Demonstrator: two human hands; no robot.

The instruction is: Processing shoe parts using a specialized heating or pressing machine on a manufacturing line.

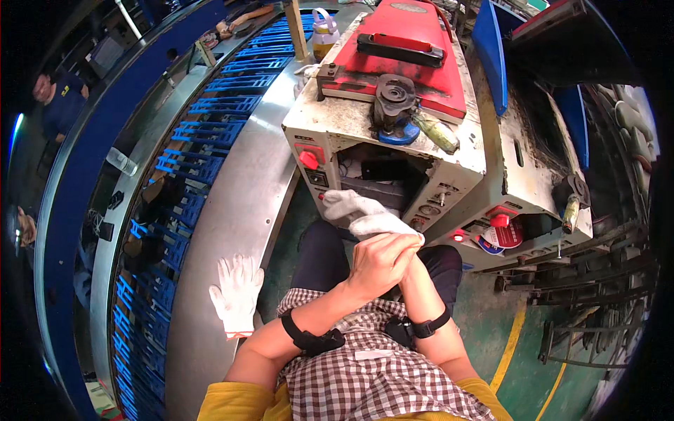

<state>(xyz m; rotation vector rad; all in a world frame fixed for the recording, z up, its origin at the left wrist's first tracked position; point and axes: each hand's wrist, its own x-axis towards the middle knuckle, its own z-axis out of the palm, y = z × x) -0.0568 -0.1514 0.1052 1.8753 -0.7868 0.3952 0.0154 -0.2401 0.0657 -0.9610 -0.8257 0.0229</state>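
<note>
My left hand [381, 265] is bare and closed, pinching the cuff end of a white knitted glove [375, 221] beside my right wrist. My right hand [351, 208] is inside this glove, its covered fingers stretched out toward the upper left. Much of the right palm lies behind my left hand. A second white glove [239, 295] with an orange-edged cuff rests on the metal ledge [210, 245] to my left, fingers pointing away from me.
Ahead stands a worn white machine [316, 130] with a red lid [414, 70], red switch and dark opening. Another such machine [526, 154] is on the right. Blue racks [203, 151] line the conveyor at left, near a lidded drink bottle [324, 35]. A person [60, 102] is beyond.
</note>
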